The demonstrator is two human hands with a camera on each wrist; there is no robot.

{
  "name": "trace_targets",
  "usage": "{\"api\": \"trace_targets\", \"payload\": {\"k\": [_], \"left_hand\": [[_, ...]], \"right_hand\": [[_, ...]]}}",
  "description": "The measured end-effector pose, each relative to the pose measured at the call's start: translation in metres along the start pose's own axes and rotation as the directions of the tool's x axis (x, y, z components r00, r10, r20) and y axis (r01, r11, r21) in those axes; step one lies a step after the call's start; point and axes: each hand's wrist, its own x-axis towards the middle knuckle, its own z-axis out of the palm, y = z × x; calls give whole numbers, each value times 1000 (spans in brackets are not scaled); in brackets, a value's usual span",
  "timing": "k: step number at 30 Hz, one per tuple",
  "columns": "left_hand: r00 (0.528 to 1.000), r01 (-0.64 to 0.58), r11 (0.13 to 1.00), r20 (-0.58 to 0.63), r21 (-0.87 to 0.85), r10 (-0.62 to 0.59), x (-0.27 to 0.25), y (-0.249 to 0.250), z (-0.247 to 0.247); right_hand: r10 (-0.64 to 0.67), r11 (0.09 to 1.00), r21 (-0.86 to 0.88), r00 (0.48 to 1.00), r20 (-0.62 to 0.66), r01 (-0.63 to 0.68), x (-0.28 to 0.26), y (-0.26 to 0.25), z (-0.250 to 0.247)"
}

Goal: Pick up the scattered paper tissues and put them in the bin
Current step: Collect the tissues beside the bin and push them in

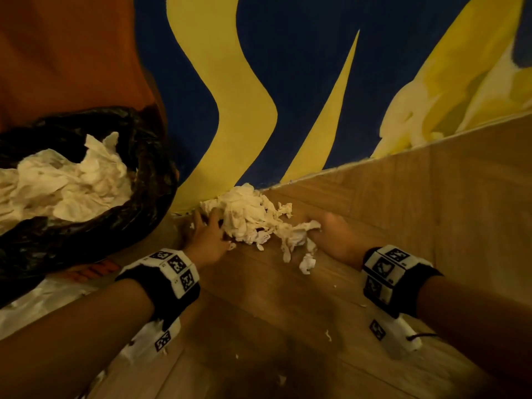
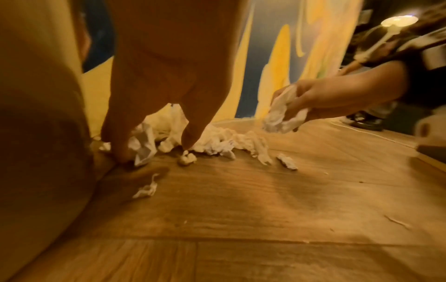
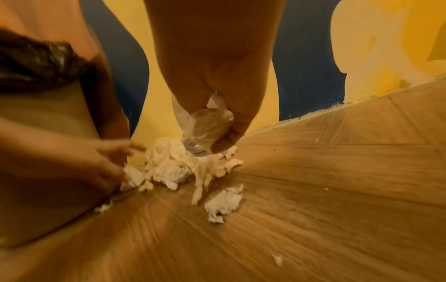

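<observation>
A heap of crumpled white tissues (image 1: 250, 214) lies on the wooden floor against the painted wall. My left hand (image 1: 208, 228) is at the heap's left side, its fingers (image 2: 198, 126) pointing down fairly straight and touching the paper. My right hand (image 1: 331, 231) is at the heap's right end and grips a wad of tissue (image 3: 207, 129), which the left wrist view shows lifted just off the floor (image 2: 280, 116). One loose wad (image 1: 307, 263) lies nearer me. The bin (image 1: 138, 203), lined with a black bag, stands at the left and holds many tissues (image 1: 66, 182).
The blue and yellow wall (image 1: 302, 82) meets the floor right behind the heap. Small paper scraps (image 1: 328, 335) dot the wooden floor (image 1: 288, 312) near me. White plastic or paper (image 1: 37, 300) lies by the bin's base. A dark shoe (image 2: 366, 122) shows far right.
</observation>
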Motion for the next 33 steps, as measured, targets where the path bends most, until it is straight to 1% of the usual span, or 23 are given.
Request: {"api": "trace_targets", "payload": {"k": [2,4,6,7,9,10,11,12,14,15,17,18,20,21,23,24,25,26,28,29,30,31,33], "left_hand": [[998,-15,1000,55,17,14,5,-13,5],[993,-56,988,109,140,41,0,-19,11],[988,-136,953,107,270,111,-4,-23,19],[976,-204,913,143,354,163,-8,-23,21],[954,-299,865,160,403,255,-14,-23,22],[953,-301,859,142,413,266,-20,-20,19],[938,-347,842,140,413,318,-27,-14,14],[923,-385,850,141,360,358,-38,-3,7],[899,-436,872,54,222,435,-61,13,-7],[884,-463,861,43,211,465,-71,17,-13],[863,-499,853,-3,151,506,-91,22,-29],[864,-499,863,-29,78,502,-102,25,-39],[861,-504,862,-105,-47,498,-125,29,-65],[848,-521,849,-170,-86,502,-138,32,-80],[819,-554,822,-266,-133,509,-160,32,-109],[799,-575,805,-311,-147,514,-169,32,-121],[777,-595,788,-362,-157,515,-179,30,-133],[754,-612,775,-411,-156,513,-187,28,-144],[699,-631,764,-525,-135,485,-199,24,-165],[681,-624,772,-569,-122,460,-202,21,-175],[671,-606,789,-599,-104,437,-201,17,-184],[672,-570,818,-616,-76,411,-199,12,-192],[712,-444,896,-611,-12,345,-185,-2,-203]], "right_hand": [[13,996,87,999,-48,-9,0,-5,-8],[26,978,210,997,-68,-11,0,-10,-17],[30,944,330,995,-92,2,2,-14,-25],[30,927,375,994,-108,12,3,-18,-29],[22,900,434,990,-136,40,7,-29,-38],[8,885,462,990,-141,59,10,-39,-42],[-11,867,492,990,-141,80,14,-50,-47],[-40,850,515,989,-142,109,17,-65,-52],[-139,824,530,978,-154,200,24,-100,-60],[-195,812,527,967,-164,253,27,-121,-63],[-294,776,532,940,-173,340,32,-164,-66],[-345,752,540,923,-167,379,34,-186,-65],[-466,728,511,876,-120,457,35,-229,-62],[-532,742,451,845,-56,497,34,-247,-60],[-621,765,329,770,147,554,29,-274,-57],[-626,775,299,742,240,557,28,-282,-55],[-616,787,280,729,297,550,27,-290,-54],[-598,801,278,735,320,530,27,-292,-54],[-586,801,359,750,308,479,29,-290,-55],[-581,791,415,766,277,450,33,-287,-55],[-560,785,453,796,229,423,36,-281,-56],[-516,792,468,840,171,391,40,-274,-57],[-394,815,491,916,80,308,47,-254,-62]]}}
